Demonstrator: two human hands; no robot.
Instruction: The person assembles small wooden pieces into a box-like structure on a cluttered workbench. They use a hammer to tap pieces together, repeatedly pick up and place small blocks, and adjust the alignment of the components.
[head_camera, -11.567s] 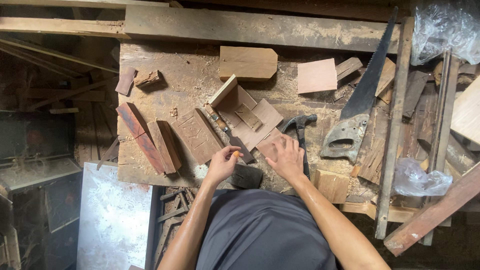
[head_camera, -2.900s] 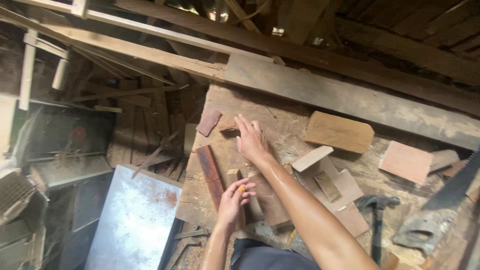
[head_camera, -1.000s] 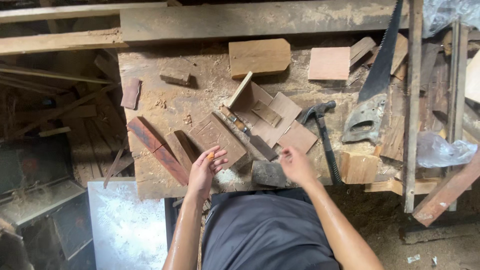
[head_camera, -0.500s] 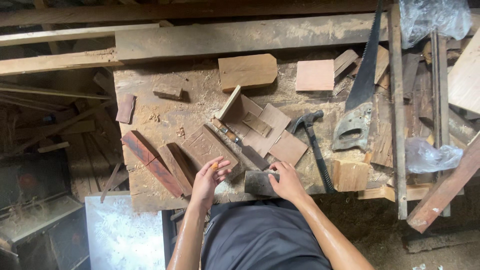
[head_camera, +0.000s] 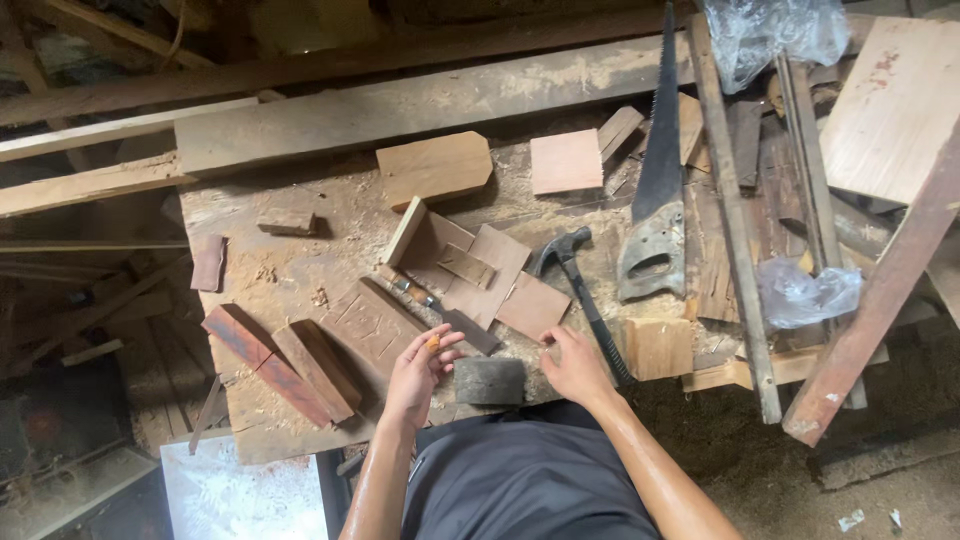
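My left hand (head_camera: 418, 368) hovers at the near edge of the workbench (head_camera: 300, 275), fingers spread, with a small orange stub (head_camera: 432, 343) pinched at the fingertips. It is just below a carved wooden panel (head_camera: 368, 325). A dark grey block (head_camera: 490, 380) lies between my hands. My right hand (head_camera: 573, 365) rests on the bench edge with nothing in it, beside the black handle of a claw hammer (head_camera: 585, 300). A chisel (head_camera: 415, 295) lies above the panel, among thin flat wood pieces (head_camera: 485, 280).
A handsaw (head_camera: 655, 200) lies right of the hammer. Reddish wood strips (head_camera: 255, 355) sit at the left, with wood blocks (head_camera: 435, 168) at the back and a square block (head_camera: 655, 347) nearby. Long planks, battens and plastic bags (head_camera: 805, 295) crowd the right side.
My right hand has come off the dark grey block and moved right, toward the hammer handle. My left hand has drawn back from the carved panel.
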